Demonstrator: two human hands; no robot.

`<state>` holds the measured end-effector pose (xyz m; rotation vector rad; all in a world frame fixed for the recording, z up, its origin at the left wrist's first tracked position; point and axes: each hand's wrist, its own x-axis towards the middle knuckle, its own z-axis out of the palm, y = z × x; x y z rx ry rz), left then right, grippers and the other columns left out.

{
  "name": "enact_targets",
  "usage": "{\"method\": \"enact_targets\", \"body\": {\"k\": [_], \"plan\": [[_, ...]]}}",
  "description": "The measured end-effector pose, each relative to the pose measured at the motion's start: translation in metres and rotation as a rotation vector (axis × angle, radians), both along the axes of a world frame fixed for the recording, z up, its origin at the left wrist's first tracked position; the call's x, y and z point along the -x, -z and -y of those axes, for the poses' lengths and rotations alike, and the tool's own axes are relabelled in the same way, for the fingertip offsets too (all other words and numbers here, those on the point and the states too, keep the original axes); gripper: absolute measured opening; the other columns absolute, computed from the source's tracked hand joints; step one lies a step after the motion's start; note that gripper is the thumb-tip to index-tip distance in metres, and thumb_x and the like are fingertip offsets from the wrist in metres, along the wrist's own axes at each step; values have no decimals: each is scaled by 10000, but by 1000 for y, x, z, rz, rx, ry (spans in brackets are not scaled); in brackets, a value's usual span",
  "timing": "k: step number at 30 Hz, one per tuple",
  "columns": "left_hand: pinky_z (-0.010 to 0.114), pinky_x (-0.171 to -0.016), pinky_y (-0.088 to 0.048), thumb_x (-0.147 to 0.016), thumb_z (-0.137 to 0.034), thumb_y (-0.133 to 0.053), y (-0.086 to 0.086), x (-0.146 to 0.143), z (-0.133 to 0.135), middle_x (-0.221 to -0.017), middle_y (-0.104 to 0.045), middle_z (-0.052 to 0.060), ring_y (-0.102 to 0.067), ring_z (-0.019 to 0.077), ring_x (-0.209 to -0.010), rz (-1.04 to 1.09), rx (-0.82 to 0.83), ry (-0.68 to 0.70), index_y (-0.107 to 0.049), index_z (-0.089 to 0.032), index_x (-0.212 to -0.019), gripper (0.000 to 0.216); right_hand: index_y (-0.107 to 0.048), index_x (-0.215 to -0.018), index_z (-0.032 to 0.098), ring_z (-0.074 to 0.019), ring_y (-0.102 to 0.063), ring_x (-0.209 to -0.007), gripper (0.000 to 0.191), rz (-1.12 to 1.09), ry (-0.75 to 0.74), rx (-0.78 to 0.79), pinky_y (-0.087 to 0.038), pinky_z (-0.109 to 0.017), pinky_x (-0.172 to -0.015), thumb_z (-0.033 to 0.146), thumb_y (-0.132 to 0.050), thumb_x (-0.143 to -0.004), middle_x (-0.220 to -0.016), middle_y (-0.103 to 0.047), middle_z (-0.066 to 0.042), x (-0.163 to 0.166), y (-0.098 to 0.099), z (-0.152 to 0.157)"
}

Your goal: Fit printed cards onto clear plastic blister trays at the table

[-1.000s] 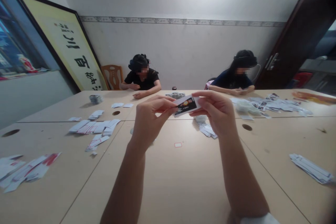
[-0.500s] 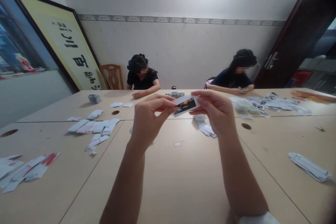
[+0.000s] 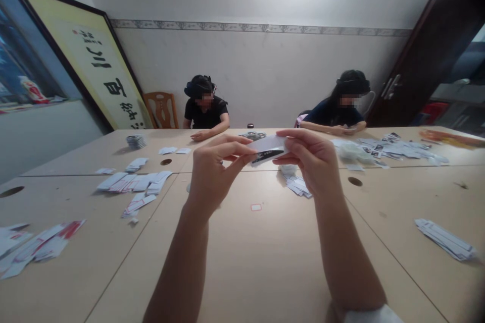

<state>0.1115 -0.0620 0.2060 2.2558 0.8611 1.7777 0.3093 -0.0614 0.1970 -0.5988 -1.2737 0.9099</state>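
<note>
Both my hands are raised over the wooden table [image 3: 265, 262] and hold one small card [image 3: 268, 150], white with a dark printed face. My left hand [image 3: 212, 174] pinches its left end between thumb and forefinger. My right hand [image 3: 312, 161] pinches its right end. The card is tilted so its white upper part shows and only a strip of the dark print is visible. A small pile of white cards [image 3: 297, 185] lies on the table just beyond my right hand.
Loose white and red cards [image 3: 132, 184] lie spread at the left, more at the near left edge [image 3: 34, 247] and near right [image 3: 445, 245]. Two people [image 3: 204, 108] [image 3: 341, 108] sit at the far side with cards [image 3: 394, 149]. A framed calligraphy panel [image 3: 94, 65] leans on the wall.
The card has tipped in my fingers: its dark printed face, plainly shown before, is now mostly turned away with the white part folding over. My hands have stayed in place.
</note>
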Motion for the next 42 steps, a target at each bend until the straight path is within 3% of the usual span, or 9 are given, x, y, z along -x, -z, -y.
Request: {"method": "enact_targets", "body": {"k": [13,20,31,37,42], "plan": [[207,-640,-611,-821,-195,-804,-1,2,0,-994,-780,30,-726,132,-833,1,-30,-6,-820,-246,-845,59,-788,-970,193,-112,-704,-623,147,-18,19,11,-690,-288,-661,227,-707,-852,-692,-670,22,1,2,-2],[227,-695,-630,-823,-178,-799,-2,2,0,-998,-779,34,-730,148,-894,10,-31,20,-822,-245,-859,80,-787,-971,195,-118,-717,-619,143,-33,11,29,-688,-279,-645,220,-705,-857,-690,-687,22,2,1,-1],[270,-720,-610,-807,-129,-807,-3,4,0,-980,-777,16,-705,149,-867,-12,-99,27,-817,-271,-843,147,-774,-986,190,-137,-732,-636,154,-16,8,48,-687,-313,-661,229,-694,-860,-714,-710,14,2,1,-1],[289,-760,-586,-831,-149,-795,-3,5,0,-1012,-771,17,-695,133,-832,-63,-145,37,-811,-267,-837,120,-782,-970,191,-118,-719,-601,143,-51,0,47,-672,-272,-622,199,-689,-862,-680,-704,24,3,0,0],[338,-812,-579,-854,-205,-781,-3,4,-1,-1036,-768,29,-719,192,-968,-82,-143,43,-807,-279,-821,85,-786,-962,204,-110,-709,-582,135,-76,-3,60,-665,-258,-607,216,-709,-852,-685,-707,24,3,1,-2]]}}
